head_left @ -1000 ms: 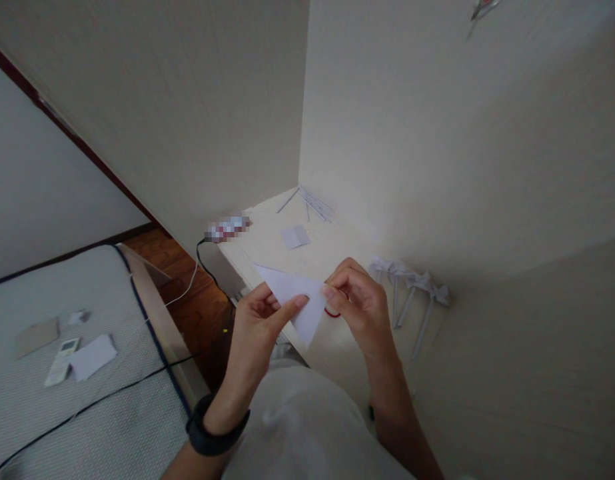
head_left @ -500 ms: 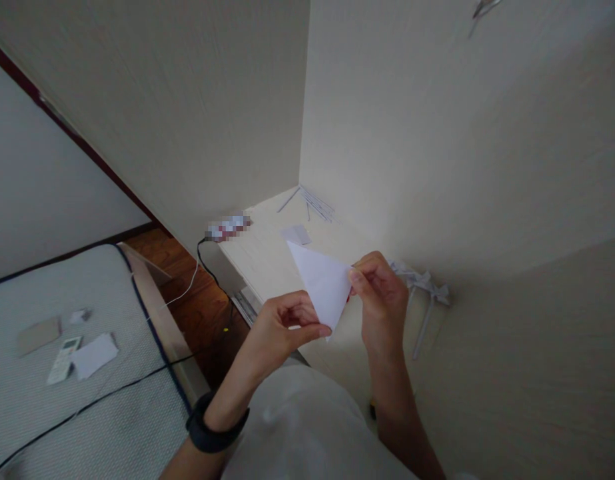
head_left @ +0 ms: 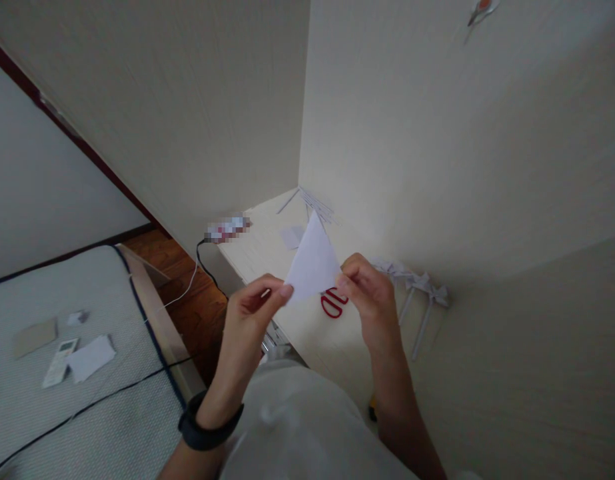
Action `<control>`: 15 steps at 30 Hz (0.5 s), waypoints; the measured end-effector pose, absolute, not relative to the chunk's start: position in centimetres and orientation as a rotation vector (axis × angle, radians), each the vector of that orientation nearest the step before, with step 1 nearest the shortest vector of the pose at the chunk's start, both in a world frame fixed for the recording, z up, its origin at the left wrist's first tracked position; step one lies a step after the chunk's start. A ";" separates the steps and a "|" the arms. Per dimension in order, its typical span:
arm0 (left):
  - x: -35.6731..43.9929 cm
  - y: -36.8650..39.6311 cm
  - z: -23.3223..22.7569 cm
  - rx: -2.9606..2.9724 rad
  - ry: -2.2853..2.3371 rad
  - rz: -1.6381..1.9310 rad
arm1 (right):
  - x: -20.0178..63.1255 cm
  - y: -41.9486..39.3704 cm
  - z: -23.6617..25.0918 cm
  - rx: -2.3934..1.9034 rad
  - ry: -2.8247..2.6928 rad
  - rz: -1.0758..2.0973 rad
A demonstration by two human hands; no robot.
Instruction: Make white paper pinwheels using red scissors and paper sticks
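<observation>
Head view: two bare hands are working above a pale desk (head_left: 357,343), which is standing in the corner between the walls (head_left: 412,133).
White paper: one folded triangle (head_left: 313,263) is staying in the air between the two hands, over the desk; its sharp tip is pointing away from the person.
Left hand: this hand (head_left: 253,312) is pinching the near left corner of the triangle, with the thumb lying on top; a black band (head_left: 207,427) is circling the wrist.
Right hand: this hand (head_left: 370,292) is gripping the near right corner between thumb and fingers.
Red scissors: the handles (head_left: 332,307) are showing on the desk beside the right hand; the triangle and this hand seem to be covering the rest.
Desk, far side: a small paper square (head_left: 290,237) is lying partly behind the triangle, and thin sticks (head_left: 317,203) are resting in the corner.
Desk, right side: folded paper shapes on sticks (head_left: 427,288) are lying in a row along the wall.
Desk, left edge: a blurred object (head_left: 228,229) is sitting near a black cord.
Bed: on its pale surface (head_left: 127,433), a remote control (head_left: 60,363) is lying touching a white sheet (head_left: 92,358), near a grey-brown piece (head_left: 36,338).
</observation>
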State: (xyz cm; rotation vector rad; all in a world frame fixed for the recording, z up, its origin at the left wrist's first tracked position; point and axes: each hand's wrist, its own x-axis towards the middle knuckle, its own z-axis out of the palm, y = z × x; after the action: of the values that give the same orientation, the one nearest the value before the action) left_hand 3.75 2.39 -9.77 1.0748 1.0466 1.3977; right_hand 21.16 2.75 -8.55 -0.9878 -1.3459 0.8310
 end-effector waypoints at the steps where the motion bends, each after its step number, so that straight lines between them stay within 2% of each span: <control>1: 3.5 2.5 -9.8 1.054 1.075 1.464 | 21.2 2.7 -8.5 -0.981 -1.411 0.876; 6: 2.4 2.9 -9.9 1.139 1.142 1.555 | 20.9 2.5 -8.6 -0.985 -1.623 1.078; 15: 2.7 1.7 -9.6 1.560 1.188 1.498 | 19.7 3.0 -9.2 -0.974 -1.080 1.380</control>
State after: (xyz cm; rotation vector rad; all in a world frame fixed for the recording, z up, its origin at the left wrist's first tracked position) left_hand 2.75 1.72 -9.58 1.5599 1.1878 1.4976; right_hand 19.69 2.99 -9.16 -0.9738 -1.0805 1.3799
